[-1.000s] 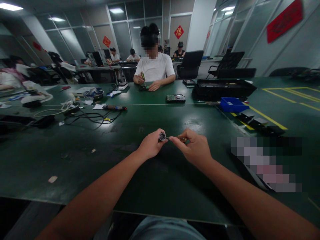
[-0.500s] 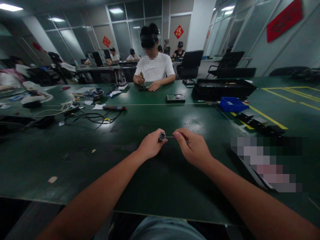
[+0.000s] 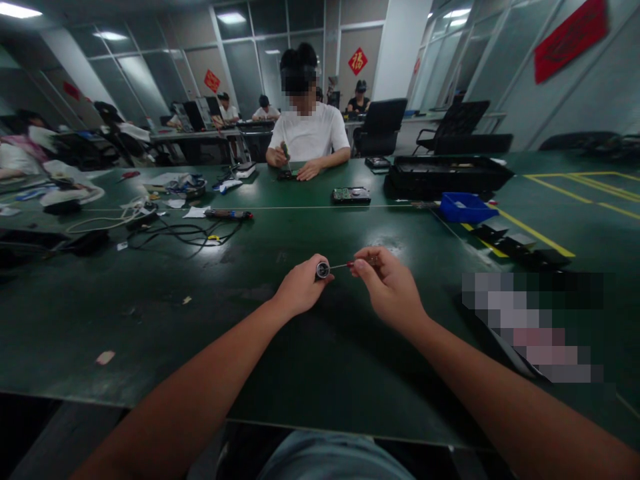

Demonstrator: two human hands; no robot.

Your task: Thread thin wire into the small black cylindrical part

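My left hand is closed around a dark cylindrical part, its round, silver-rimmed open end facing me. What lies inside that end is too small to make out. In my right hand is a screwdriver, pinched near the front of its handle; a bit of red shows by the fingertips. Its thin metal shaft points left, and the tip reaches the rim of the cylindrical part. Most of the handle is hidden by my fingers. Both hands are above the green table.
Across the table a person in a white shirt works with a screwdriver on a small board. A hard drive, a black tray and a blue bin stand ahead. Cables and a pen-like tool lie left.
My right hand has shifted its grip back along the screwdriver, so more of the shaft and some red now show. The left hand still holds the cylindrical part in nearly the same place.
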